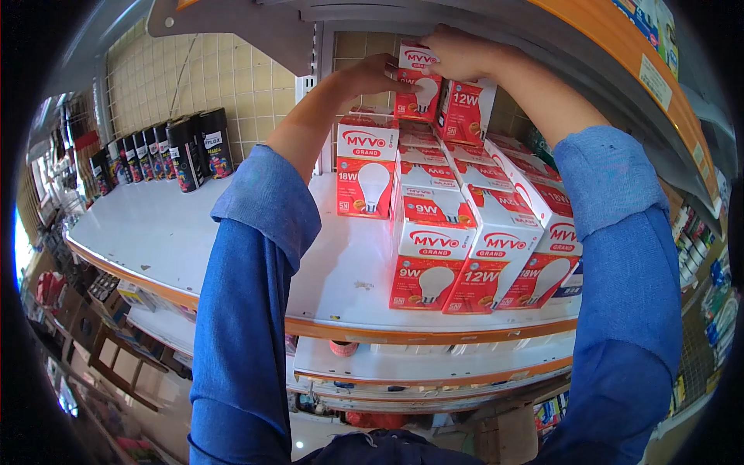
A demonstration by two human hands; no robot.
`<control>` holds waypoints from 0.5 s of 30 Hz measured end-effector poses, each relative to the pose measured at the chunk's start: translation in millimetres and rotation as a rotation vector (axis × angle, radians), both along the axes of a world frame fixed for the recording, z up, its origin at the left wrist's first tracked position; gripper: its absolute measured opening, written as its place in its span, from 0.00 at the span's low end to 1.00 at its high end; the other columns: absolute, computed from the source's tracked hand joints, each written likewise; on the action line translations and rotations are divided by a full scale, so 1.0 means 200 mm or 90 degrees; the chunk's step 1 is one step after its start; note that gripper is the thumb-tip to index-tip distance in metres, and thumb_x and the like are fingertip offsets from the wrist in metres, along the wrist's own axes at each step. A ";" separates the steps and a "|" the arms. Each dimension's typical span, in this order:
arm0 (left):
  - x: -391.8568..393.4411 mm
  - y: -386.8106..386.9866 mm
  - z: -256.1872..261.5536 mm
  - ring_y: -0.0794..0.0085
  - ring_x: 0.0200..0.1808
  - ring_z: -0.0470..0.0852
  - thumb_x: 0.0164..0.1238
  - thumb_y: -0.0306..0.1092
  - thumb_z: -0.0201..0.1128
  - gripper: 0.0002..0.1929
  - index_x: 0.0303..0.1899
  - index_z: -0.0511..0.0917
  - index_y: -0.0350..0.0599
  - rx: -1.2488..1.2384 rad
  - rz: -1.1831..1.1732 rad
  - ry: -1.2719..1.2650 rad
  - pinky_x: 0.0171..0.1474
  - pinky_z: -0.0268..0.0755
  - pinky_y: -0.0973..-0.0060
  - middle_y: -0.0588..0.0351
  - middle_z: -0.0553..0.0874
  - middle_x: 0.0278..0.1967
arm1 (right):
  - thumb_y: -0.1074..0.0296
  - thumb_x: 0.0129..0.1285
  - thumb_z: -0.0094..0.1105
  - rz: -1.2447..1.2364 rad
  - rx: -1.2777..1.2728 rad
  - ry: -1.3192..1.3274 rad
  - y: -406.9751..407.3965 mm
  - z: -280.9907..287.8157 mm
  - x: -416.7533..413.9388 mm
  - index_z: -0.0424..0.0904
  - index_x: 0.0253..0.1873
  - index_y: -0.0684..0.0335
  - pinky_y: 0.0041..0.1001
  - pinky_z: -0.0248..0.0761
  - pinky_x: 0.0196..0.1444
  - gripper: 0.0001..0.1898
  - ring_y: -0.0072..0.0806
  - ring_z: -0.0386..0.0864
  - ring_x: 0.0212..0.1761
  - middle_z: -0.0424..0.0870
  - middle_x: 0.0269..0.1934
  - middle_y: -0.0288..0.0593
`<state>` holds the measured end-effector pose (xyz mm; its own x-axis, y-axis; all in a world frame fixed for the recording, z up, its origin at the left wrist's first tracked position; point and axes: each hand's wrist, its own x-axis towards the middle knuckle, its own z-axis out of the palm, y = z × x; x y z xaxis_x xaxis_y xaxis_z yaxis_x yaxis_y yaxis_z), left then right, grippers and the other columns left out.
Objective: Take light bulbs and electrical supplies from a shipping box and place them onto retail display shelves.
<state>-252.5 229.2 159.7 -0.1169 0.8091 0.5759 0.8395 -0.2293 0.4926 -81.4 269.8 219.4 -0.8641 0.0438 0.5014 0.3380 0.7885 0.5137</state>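
Note:
Both my hands are at the back of the shelf, on a red and white Mvvo Grand 9W bulb box (pixel 416 96). My left hand (pixel 369 75) grips its left side, thumb across the front. From the upper right, my right hand (pixel 462 55) holds its top edge; some fingers are hidden. Just right of it, a 12W bulb box (pixel 467 110) stands on top of the rows. Below are rows of 9W boxes (pixel 433 261), 12W boxes (pixel 494 244) and 18W boxes (pixel 546 256). Left of these rows, an 18W box (pixel 366 168) stands apart from their front.
Black spray paint cans (pixel 186 157) stand in a group on the left of the white shelf (pixel 145 232). A wire grid back panel (pixel 256 81) rises behind. Overhead, an orange-edged shelf (pixel 633 52) runs along the upper right. Lower shelves (pixel 418 369) lie beneath.

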 end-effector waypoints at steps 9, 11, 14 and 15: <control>-0.03 0.10 0.00 0.65 0.52 0.73 0.43 0.53 0.71 0.42 0.57 0.63 0.35 -0.120 -0.073 -0.026 0.53 0.67 0.76 0.47 0.74 0.50 | 0.57 0.55 0.57 -0.175 0.015 -0.092 0.00 0.02 -0.07 0.73 0.53 0.55 0.39 0.67 0.50 0.21 0.38 0.75 0.49 0.78 0.46 0.48; -0.05 0.13 -0.02 0.64 0.52 0.72 0.42 0.56 0.70 0.45 0.57 0.61 0.34 -0.135 0.000 -0.002 0.54 0.65 0.74 0.44 0.74 0.50 | 0.55 0.55 0.56 -0.214 0.039 -0.128 -0.01 0.00 -0.09 0.72 0.54 0.54 0.38 0.68 0.50 0.22 0.39 0.75 0.50 0.78 0.46 0.46; -0.08 0.18 -0.04 0.62 0.53 0.72 0.41 0.58 0.69 0.45 0.56 0.63 0.33 -0.121 0.044 0.062 0.55 0.64 0.70 0.43 0.74 0.51 | 0.55 0.55 0.57 -0.221 0.059 -0.172 -0.02 -0.02 -0.10 0.73 0.53 0.56 0.39 0.67 0.51 0.21 0.41 0.74 0.51 0.78 0.46 0.47; -0.09 0.19 -0.05 0.62 0.53 0.72 0.41 0.58 0.69 0.45 0.56 0.63 0.33 -0.124 0.039 0.063 0.55 0.64 0.70 0.43 0.74 0.51 | 0.55 0.55 0.57 -0.225 0.038 -0.171 -0.02 -0.02 -0.11 0.73 0.53 0.56 0.39 0.67 0.51 0.21 0.41 0.74 0.51 0.78 0.46 0.47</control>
<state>-270.8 267.1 150.2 -0.1198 0.8996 0.4199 0.8952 -0.0851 0.4375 -103.5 265.7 215.2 -0.9011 0.3381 0.2715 0.4299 0.6147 0.6613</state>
